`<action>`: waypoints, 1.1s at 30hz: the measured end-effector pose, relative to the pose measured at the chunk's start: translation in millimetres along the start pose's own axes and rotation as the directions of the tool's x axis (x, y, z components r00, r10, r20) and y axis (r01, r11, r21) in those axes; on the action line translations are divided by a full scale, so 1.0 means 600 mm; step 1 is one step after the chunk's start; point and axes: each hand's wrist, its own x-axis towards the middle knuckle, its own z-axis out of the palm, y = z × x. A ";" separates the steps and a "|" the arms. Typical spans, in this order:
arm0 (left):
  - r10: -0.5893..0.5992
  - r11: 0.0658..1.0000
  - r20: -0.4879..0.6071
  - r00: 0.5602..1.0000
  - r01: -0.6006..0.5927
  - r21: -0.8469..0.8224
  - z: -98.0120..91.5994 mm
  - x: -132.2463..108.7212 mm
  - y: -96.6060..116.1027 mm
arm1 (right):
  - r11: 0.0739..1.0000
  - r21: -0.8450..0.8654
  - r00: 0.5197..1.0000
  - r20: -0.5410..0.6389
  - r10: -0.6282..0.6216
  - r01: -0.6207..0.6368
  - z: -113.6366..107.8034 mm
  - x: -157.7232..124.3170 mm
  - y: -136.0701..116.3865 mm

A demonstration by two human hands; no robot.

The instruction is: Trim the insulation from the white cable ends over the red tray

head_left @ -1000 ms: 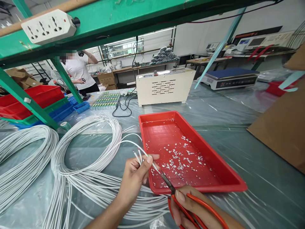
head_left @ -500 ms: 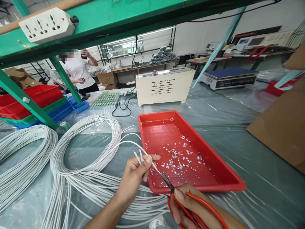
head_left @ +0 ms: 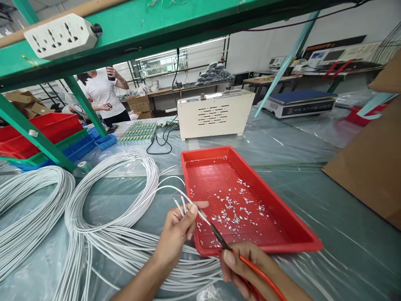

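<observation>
A tray [head_left: 209, 171] is lying beyond the left fingers [head_left: 189, 216] and to their right, scraps [head_left: 235, 219] resting inside it. Cable coils [head_left: 152, 177] are lying to their left. Farther beyond, a machine [head_left: 216, 119] is standing (behind the tray), with a platform scale [head_left: 300, 102] sitting right of the fingers.

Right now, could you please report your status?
Left hand pinching white cable; right hand gripping orange-handled cutters, tips at cable's end; red tray below, holding pale scraps.

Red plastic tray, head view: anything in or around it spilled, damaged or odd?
Nothing looks damaged. The shallow red plastic tray is littered with loose silvery-white scraps, untidy but within its walls; no clear spill shows outside. A shiny crumpled patch at the picture's bottom edge looks odd, too unclear to identify.
</observation>
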 end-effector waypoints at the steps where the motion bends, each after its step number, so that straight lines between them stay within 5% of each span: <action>1: -0.010 1.000 0.007 1.000 0.010 -0.013 0.000 0.000 -0.002 | 0.998 -0.047 0.998 -0.052 -0.033 0.030 0.000 0.002 0.001; 6: -0.045 0.998 0.019 0.999 0.046 -0.037 0.000 0.003 -0.016 | 0.906 -0.356 0.897 -0.282 -0.339 0.230 -0.016 0.001 -0.009; 12: -0.036 0.999 0.001 0.999 0.036 0.040 0.006 0.000 -0.018 | 0.887 -0.400 0.819 -0.413 -0.400 0.231 -0.028 0.006 -0.015; 25: -0.043 0.995 0.064 0.997 0.037 0.093 0.015 -0.002 -0.021 | 0.842 -0.434 0.800 -0.353 -0.485 0.320 -0.020 0.010 -0.023; 33: -0.068 0.997 0.140 0.988 0.065 0.029 0.011 -0.001 -0.021 | 0.931 -0.189 0.888 -0.291 -0.356 0.311 -0.021 0.019 -0.034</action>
